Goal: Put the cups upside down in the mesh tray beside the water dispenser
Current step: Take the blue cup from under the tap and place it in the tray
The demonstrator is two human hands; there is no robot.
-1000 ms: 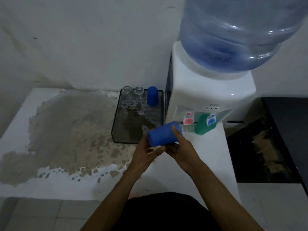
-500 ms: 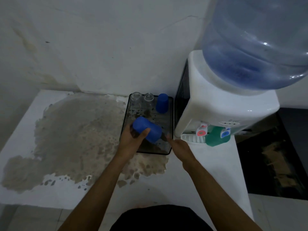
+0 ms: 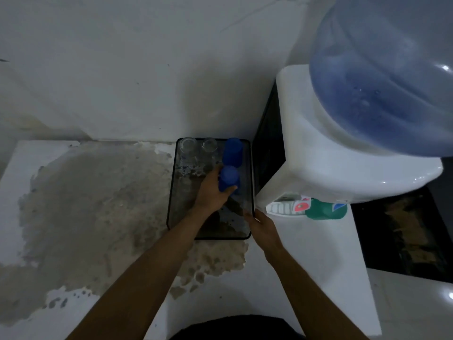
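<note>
A black mesh tray (image 3: 171, 207) lies on the white counter, left of the water dispenser (image 3: 318, 153). My left hand (image 3: 212, 192) grips a blue cup (image 3: 229, 179), held bottom up over the tray's right side. Just behind it stands another blue cup (image 3: 232, 150), upside down in the tray's far right corner. Two clear glasses (image 3: 187, 147) (image 3: 209, 146) stand in the far row to its left. My right hand (image 3: 262, 225) holds nothing and rests at the tray's near right rim. A green cup (image 3: 321, 211) sits under the dispenser's taps.
A large blue water bottle (image 3: 382, 77) tops the dispenser. The counter (image 3: 306, 253) carries a wide worn brownish stain (image 3: 93, 207) left of the tray. A wall rises right behind the tray. A dark gap (image 3: 402, 231) drops away right of the counter.
My left hand carried the blue cup from in front of the tray into it and turned it bottom up. My right hand let go of the cup and dropped to the tray's rim.
</note>
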